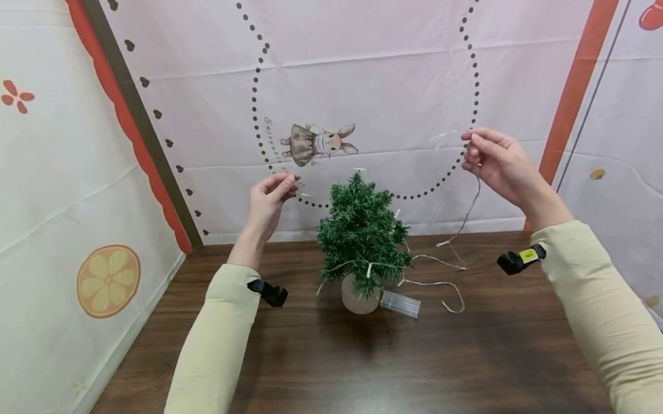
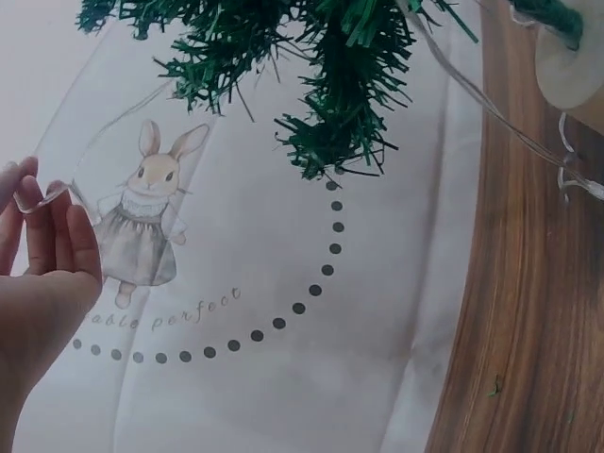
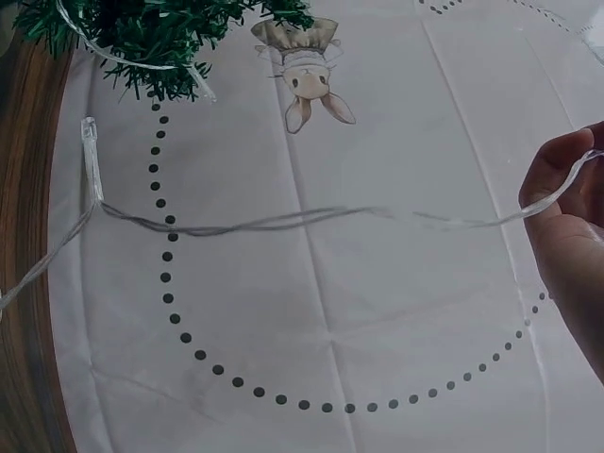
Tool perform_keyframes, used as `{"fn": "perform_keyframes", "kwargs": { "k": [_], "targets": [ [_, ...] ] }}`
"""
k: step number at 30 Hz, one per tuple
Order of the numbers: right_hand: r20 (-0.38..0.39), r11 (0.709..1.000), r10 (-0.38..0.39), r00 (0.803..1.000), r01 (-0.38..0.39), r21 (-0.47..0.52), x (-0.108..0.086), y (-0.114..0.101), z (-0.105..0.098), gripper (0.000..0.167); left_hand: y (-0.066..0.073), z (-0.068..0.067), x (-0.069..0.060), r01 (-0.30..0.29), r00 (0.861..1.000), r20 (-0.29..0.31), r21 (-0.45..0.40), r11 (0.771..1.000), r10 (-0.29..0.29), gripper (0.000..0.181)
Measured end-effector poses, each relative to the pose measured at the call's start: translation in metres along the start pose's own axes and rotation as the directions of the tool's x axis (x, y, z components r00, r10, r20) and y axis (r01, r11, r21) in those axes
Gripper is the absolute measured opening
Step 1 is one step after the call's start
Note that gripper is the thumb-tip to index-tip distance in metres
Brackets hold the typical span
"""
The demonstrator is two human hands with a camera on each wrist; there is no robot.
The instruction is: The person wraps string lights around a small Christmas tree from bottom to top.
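A small green artificial tree [image 1: 363, 227] with a pale round base [image 1: 360, 296] stands on the table. Clear string lights [image 1: 431, 261] loop round its lower branches and trail to its right. My left hand [image 1: 271, 199], left of the treetop, pinches the thin clear wire [image 2: 42, 200] between thumb and fingers. Higher up and to the right of the tree, my right hand [image 1: 499, 159] pinches another stretch, from which the wire [image 3: 255, 225] hangs down toward the table. Between the hands the wire is hard to see against the pale cloth.
A clear battery box [image 1: 400, 304] lies beside the base on the brown wooden table [image 1: 347, 390]. A loose wire end curls to its right. Printed cloth walls [image 1: 369, 98] stand behind the table and at both sides, the back one showing a rabbit.
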State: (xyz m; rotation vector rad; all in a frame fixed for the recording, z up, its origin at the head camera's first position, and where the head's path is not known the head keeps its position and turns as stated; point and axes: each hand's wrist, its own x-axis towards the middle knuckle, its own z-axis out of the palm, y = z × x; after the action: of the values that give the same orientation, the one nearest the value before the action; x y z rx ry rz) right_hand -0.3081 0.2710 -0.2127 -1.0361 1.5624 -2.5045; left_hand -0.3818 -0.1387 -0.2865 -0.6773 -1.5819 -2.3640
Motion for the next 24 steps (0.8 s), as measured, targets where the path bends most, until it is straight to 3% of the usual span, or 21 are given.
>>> {"fn": "perform_keyframes", "kwargs": {
  "k": [6,10,19,24],
  "targets": [
    [-0.021,0.999,0.007,1.000,-0.006,0.042,0.000,0.001,0.001,0.018,0.004,-0.002,0.001,0.022,1.000,0.001,-0.090,0.996,-0.022,0.009],
    [-0.005,0.999,0.002,1.000,-0.001,0.046,-0.002,0.001,0.004,0.018,0.007,-0.006,-0.002,0.031,0.999,0.045,-0.189,0.982,-0.023,0.008],
    [0.176,0.999,-0.001,0.984,-0.007,0.043,-0.009,-0.003,0.012,0.030,0.010,-0.017,-0.011,0.045,0.989,0.145,-0.279,0.959,-0.005,0.014],
    [0.242,1.000,0.003,0.970,-0.002,-0.002,-0.012,-0.004,0.015,0.033,0.011,-0.024,-0.017,0.063,0.974,0.226,-0.320,0.945,0.012,0.017]
  ]
}}
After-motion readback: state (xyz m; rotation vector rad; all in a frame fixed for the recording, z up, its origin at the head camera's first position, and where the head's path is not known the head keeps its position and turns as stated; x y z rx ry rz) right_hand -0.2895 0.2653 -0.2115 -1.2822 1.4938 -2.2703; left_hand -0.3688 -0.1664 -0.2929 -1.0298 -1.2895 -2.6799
